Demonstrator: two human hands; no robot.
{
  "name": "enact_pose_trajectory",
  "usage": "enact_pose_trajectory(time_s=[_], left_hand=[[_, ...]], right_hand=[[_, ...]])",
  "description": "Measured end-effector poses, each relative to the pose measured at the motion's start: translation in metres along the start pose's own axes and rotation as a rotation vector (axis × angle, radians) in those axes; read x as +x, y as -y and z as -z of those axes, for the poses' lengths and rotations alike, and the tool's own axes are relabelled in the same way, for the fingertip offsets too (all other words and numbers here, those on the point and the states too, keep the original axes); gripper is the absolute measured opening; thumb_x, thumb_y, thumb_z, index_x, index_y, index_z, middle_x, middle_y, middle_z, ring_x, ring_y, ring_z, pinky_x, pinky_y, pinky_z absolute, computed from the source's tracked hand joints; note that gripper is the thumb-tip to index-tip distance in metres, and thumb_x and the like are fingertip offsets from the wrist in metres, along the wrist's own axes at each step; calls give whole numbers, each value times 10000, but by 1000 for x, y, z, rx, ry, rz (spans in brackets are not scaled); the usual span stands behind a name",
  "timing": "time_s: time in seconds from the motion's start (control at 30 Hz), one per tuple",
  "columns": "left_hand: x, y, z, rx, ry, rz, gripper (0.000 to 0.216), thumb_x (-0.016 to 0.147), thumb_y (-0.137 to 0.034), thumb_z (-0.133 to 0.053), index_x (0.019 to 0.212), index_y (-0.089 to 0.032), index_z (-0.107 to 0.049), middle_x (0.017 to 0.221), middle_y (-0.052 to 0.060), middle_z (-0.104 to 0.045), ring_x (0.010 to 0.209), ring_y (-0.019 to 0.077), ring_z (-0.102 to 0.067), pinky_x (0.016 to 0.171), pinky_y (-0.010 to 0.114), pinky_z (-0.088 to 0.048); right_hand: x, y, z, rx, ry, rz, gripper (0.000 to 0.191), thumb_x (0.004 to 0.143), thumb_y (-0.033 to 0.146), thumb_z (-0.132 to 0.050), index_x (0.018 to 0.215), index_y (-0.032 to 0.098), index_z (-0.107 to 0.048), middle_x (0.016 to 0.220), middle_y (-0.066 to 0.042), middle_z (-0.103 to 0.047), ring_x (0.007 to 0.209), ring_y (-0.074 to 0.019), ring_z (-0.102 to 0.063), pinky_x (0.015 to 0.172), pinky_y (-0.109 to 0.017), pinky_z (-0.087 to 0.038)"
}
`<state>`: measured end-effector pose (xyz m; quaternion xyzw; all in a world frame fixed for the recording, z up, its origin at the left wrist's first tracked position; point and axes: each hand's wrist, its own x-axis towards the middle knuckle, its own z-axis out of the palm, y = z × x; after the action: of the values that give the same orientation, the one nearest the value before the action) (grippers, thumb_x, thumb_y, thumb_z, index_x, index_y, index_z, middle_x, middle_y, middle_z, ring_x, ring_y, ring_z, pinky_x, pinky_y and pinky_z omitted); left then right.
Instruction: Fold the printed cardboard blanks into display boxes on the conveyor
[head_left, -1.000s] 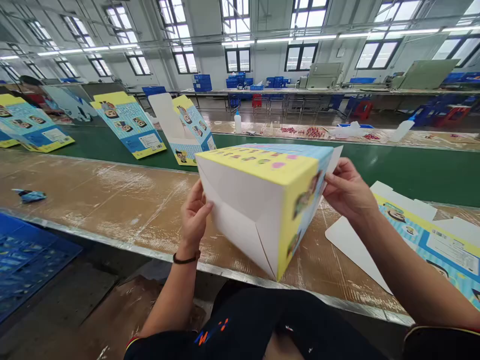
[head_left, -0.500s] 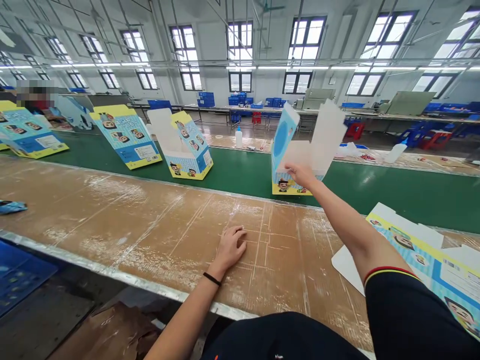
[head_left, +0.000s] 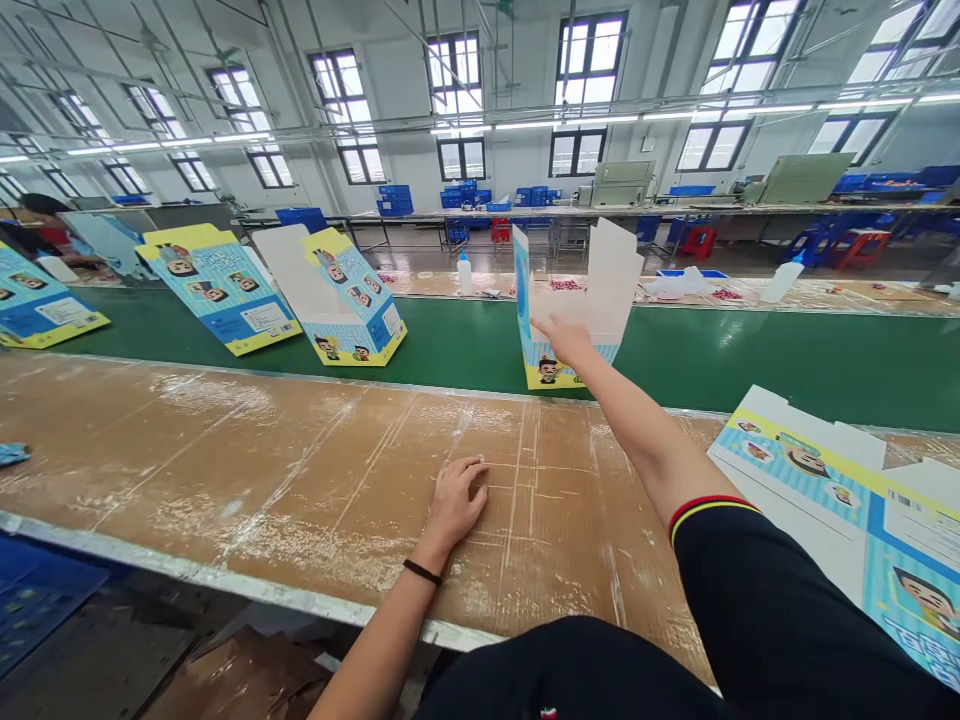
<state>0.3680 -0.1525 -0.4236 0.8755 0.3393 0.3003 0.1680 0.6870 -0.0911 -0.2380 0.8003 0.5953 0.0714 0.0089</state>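
A printed cardboard box [head_left: 551,372], blue and yellow with cartoon faces, stands on the green conveyor belt [head_left: 457,330] with its top flaps up. My right hand [head_left: 564,338] reaches over its front edge, index finger stretched toward the left panel. The fingers look apart and not wrapped round the cardboard; some are hidden behind the hand. On the brown worktable [head_left: 300,470] rests my left hand [head_left: 455,500], fingers loosely spread, holding nothing. To the right, flat printed box blanks [head_left: 817,480] lie partly under my right arm.
Farther left on the belt stand more boxes, one open-topped [head_left: 360,300] and one tilted [head_left: 225,290]. Beyond the belt are a white glue-like bottle [head_left: 465,275], another bottle [head_left: 782,282] and a blue tray [head_left: 694,273]. A person [head_left: 49,225] sits at far left.
The box by my right hand has shifted left, and its left panel stands more upright. My right hand has moved left with its index finger straighter. The left hand remains on the table.
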Motion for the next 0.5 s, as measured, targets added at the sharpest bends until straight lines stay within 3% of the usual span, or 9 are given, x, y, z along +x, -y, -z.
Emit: enact_pose_trajectory(time_s=[0.1,0.2,0.27,0.4,0.5], left_hand=[[0,2,0,6,-14,-10,324,836,-163,-597,1117,-233,-742,1191,107,-751,1155,263,-698,1036,482,-554],[1,5,0,8,-27,-10,290,840,-186,-596,1082,-228,-750,1183,110,-757,1144,266,-703,1035,486,-556],[2,8,0,2,-31,-14,279,842,-211,-590,1068,-226,-754,1181,112,-762,1139,268,-707,1034,490,-557],[2,17,4,-25,-42,-21,290,841,-270,-562,1045,-218,-761,1172,124,-770,1120,285,-713,1021,513,-563],[3,25,10,-51,-31,-24,297,840,-349,-554,1007,-221,-764,1157,123,-774,1099,295,-716,1009,509,-570]], right_hand=[[3,5,-3,-14,6,-1,844,935,119,-492,1666,441,-218,1726,-106,-245,1204,-351,-661,994,-530,-534],[-1,9,-4,-11,-66,29,890,885,127,-577,1679,341,-236,1739,-106,-200,1463,-400,-432,1161,-620,-371],[-12,10,-5,29,-154,69,858,879,146,-614,1667,251,-290,1728,-143,-222,1532,-394,-317,1208,-625,-285],[-58,3,-9,221,-322,93,679,941,231,-628,1583,138,-428,1646,-216,-370,1484,-366,-389,1195,-535,-322],[-111,-24,-21,413,-300,-45,572,967,314,-653,1505,173,-519,1515,-170,-542,1367,-295,-523,1130,-412,-411]])
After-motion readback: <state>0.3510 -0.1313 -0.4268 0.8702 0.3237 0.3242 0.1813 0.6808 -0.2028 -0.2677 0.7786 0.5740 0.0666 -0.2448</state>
